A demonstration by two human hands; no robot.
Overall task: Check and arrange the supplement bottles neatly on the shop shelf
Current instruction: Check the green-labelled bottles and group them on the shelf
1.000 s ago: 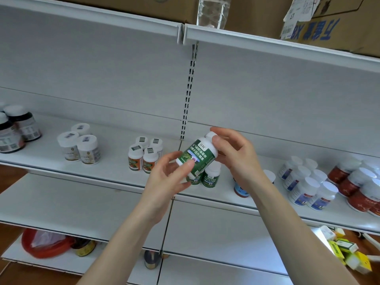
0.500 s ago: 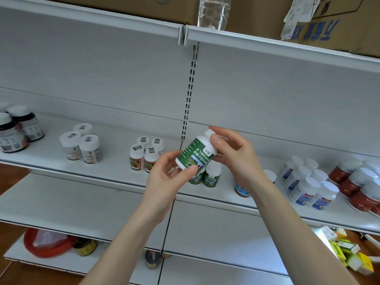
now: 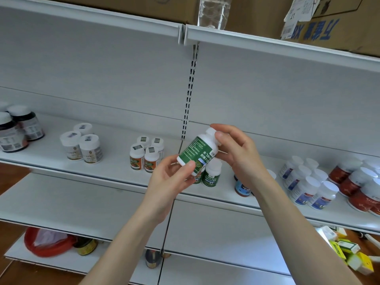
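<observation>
Mid-check here: left hand (image 3: 170, 179) pinching the green bottle (image 3: 196, 154) at its base, right hand (image 3: 236, 153) gripping the cap, bottle tilted in the air over the shelf (image 3: 51, 159), not yet set down by its mates (image 3: 211, 173), other groups look tidy-ish.

Cardboard boxes (image 3: 339, 31) sit above, a red bag (image 3: 49, 246) below.

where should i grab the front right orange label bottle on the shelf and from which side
Take the front right orange-label bottle by its body below the white cap, coming in from the front right: it stands upright, with neighbours close on its left and behind, while its front and right side are open.
</observation>
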